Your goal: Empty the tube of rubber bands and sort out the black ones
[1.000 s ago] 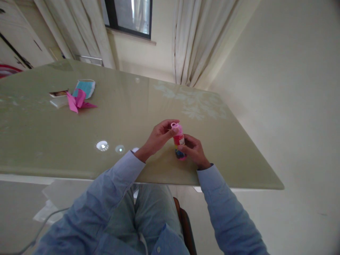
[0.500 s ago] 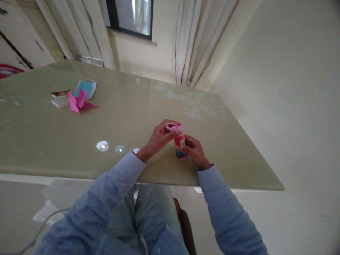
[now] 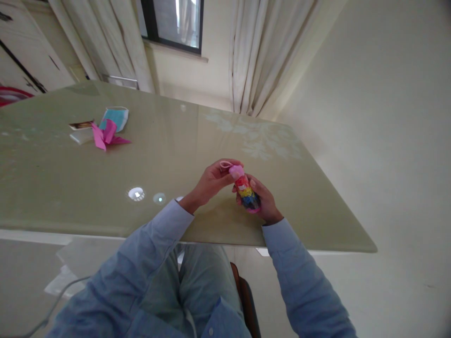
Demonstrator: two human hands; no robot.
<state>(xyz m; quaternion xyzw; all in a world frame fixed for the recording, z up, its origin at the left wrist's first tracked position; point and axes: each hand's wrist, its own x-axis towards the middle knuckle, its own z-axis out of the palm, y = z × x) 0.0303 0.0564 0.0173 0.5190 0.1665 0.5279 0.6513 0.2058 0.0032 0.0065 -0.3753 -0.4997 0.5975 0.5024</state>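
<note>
A small bottle (image 3: 247,193) with red, yellow and dark blue bands and a pink base is held tilted above the near part of the table, its top leaning left. My left hand (image 3: 213,180) pinches its pink cap (image 3: 236,171), where a pale cord loop (image 3: 225,165) sticks out to the left. Around the bottle's body, from the right and behind, close the fingers of my right hand (image 3: 264,199). Part of the cap is hidden by my left thumb and fingers.
On the far left of the glossy table (image 3: 169,141) lie a pink folded-paper figure (image 3: 107,135), a blue face mask (image 3: 117,119), a small printed card (image 3: 81,125) and a clear plastic piece (image 3: 81,136). A wall (image 3: 387,141) runs along the right side.
The bottle has tipped, its base swinging right and its bands turning more into view. My right hand has shifted from fingertips on its side to a fuller wrap. My left hand stays on the cap.
</note>
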